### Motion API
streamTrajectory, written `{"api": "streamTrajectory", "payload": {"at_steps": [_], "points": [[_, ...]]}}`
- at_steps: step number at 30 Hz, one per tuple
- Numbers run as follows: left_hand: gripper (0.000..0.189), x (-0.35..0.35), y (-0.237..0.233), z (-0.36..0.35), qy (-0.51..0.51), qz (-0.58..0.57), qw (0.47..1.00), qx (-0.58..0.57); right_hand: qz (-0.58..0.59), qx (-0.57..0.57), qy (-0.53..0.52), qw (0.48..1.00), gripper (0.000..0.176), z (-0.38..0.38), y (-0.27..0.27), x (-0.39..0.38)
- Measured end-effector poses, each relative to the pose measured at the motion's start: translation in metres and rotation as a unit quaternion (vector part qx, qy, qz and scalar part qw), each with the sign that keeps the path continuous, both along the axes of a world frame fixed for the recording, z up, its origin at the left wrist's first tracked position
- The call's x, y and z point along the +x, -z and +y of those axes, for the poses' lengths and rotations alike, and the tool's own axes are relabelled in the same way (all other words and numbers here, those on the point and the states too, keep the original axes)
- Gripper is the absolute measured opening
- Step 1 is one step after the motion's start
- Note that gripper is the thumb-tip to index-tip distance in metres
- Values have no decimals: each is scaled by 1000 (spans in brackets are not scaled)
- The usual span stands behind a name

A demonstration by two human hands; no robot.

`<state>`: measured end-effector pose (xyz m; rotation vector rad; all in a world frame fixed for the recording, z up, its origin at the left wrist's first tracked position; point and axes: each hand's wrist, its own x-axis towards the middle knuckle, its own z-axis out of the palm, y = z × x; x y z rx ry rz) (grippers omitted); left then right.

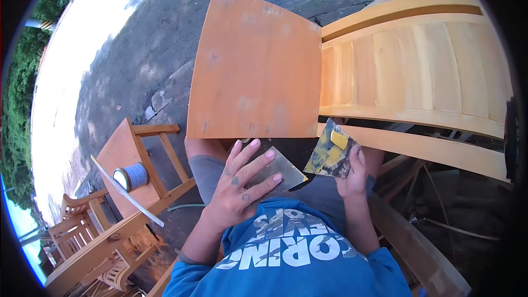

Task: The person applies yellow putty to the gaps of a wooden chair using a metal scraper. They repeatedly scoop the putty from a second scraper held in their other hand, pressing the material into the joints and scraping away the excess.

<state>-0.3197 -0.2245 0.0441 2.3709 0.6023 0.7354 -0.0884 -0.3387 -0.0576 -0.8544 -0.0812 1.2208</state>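
Note:
My left hand (239, 187) has its fingers spread over a thin grey flat plate (289, 171), which it holds above my lap; the thumb is hidden. A little yellow paste marks the plate's right corner. In my right hand (353, 179) is a small board (324, 159) smeared with yellow and dark filler, gripped at its right edge. A yellow rectangular piece (339, 140) lies on that board. The plate and board are close together, with a dark gap between them. Just beyond both hands is a chair's orange-brown wooden seat panel (256, 71).
The chair's slatted wooden back (407, 69) extends right from the panel. At left, a tin can (131, 177) and a pale strip (126, 190) rest on another wooden piece (124, 159). More wooden chairs (82, 228) stand at lower left. Grey paved ground (137, 71) lies beyond.

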Motion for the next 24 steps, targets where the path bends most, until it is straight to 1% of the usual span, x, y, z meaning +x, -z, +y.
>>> {"api": "streamTrajectory", "payload": {"at_steps": [2,3,4,5,6,9,12,13,15,16,17,20,21,24], "points": [[53,-5,16,-4,-7,-84,995,-50,0,-1,10,1000,40,-6,-10,-6],[41,-7,19,-12,-52,-123,981,-143,1,14,-3,1000,39,-8,-18,-10],[27,-3,18,-17,-114,-170,952,-226,3,17,3,1000,39,-9,-24,-14],[26,-1,21,-23,-142,-258,878,-379,6,22,6,1000,39,-9,-30,-18],[25,0,22,-29,-168,-331,771,-517,14,28,6,1000,39,-8,-35,-24],[28,7,16,-31,-175,-379,708,-569,6,31,16,999,38,-2,-55,-37],[29,9,21,-39,-128,-387,799,-442,-1,35,32,999,37,0,-58,-45],[30,4,21,-39,-114,-319,875,-347,-5,34,38,999,37,-1,-59,-46],[35,11,12,-37,-29,-291,931,-218,-9,25,45,999,37,1,-63,-52],[38,15,7,-36,13,-273,950,-151,-9,21,47,999,38,2,-64,-54],[50,14,9,-36,41,-263,953,-144,-15,18,52,998,38,3,-65,-56],[50,9,9,-36,33,-283,956,-71,-15,30,52,998,39,6,-73,-59],[53,8,6,-35,27,-293,954,-59,-13,34,54,998,39,6,-74,-59],[54,9,5,-31,52,-278,958,-47,-7,44,51,998,38,5,-81,-58]]}}
